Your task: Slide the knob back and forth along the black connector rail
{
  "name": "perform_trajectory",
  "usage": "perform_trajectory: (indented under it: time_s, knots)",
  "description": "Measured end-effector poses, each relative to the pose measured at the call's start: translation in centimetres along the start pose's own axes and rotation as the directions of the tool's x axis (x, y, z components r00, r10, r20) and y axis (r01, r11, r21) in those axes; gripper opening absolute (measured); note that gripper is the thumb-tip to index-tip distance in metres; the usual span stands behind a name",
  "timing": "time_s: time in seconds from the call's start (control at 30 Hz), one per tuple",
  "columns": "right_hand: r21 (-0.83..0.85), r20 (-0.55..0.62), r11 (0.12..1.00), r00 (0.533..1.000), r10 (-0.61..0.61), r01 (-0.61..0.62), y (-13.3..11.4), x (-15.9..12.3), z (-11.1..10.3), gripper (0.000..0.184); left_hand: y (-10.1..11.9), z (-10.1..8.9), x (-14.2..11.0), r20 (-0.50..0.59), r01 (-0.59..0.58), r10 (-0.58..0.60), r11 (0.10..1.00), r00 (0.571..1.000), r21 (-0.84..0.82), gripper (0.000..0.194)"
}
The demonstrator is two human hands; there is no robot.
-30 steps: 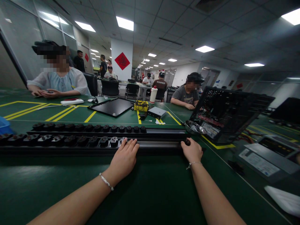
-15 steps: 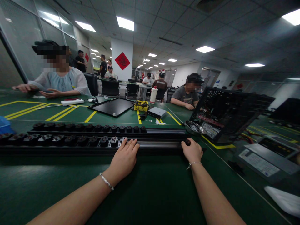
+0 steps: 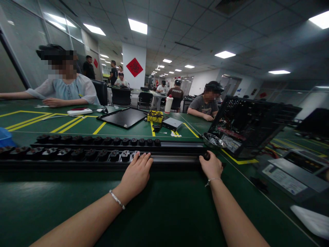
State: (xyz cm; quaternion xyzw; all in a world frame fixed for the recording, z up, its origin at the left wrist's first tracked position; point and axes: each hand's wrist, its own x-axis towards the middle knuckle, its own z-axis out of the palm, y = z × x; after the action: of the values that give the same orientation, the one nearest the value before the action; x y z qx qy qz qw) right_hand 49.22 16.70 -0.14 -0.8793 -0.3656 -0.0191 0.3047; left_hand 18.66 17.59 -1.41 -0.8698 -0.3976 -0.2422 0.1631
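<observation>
Two long black power track rails lie side by side across the table, with rows of black sockets along them. On the near rail (image 3: pixel 177 159), my left hand (image 3: pixel 137 173) lies palm down, fingers stretched over the last socket in the row and partly hiding it. Its thumb does not show. At the near rail's right end, my right hand (image 3: pixel 211 166) is curled with thumb and fingers round a small black knob (image 3: pixel 206 156). Behind it runs the far rail (image 3: pixel 177 144), untouched by either hand. Between my hands the near rail shows a bare grey channel.
An open computer case (image 3: pixel 254 127) and a metal bowl of small parts (image 3: pixel 214 140) stand at right, with a power supply unit (image 3: pixel 295 173) nearer me. A black panel (image 3: pixel 123 117) and a yellow box of cables (image 3: pixel 155 116) lie beyond the rails. Two people sit across the table.
Both my hands stay in place on the near rail. The person at left has moved an arm outward to the left, and the phone-like object in their hand no longer shows.
</observation>
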Motion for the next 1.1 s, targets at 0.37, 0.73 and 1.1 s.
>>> perform_trajectory:
  time_s: [0.37, 0.73, 1.1]
  knots:
    - [0.009, 0.020, 1.000, 1.000, 0.012, -0.012, 0.0, 0.0, -0.2, 0.052, 0.0, 0.0, 0.0, -0.004, 0.001, -0.001, 1.000, 1.000, 0.003, 0.039]
    - [-0.008, 0.015, 1.000, 1.000, 0.023, -0.023, -0.3, -0.3, -0.5, 0.048, -0.1, 0.3, -0.1, -0.015, -0.003, 0.003, 1.000, 1.000, 0.014, 0.038]
    - [-0.062, 0.034, 0.996, 0.998, -0.059, 0.061, 1.1, 0.8, -0.7, 0.042, -0.1, 0.2, -0.1, -0.015, -0.004, 0.004, 1.000, 1.000, 0.005, 0.038]
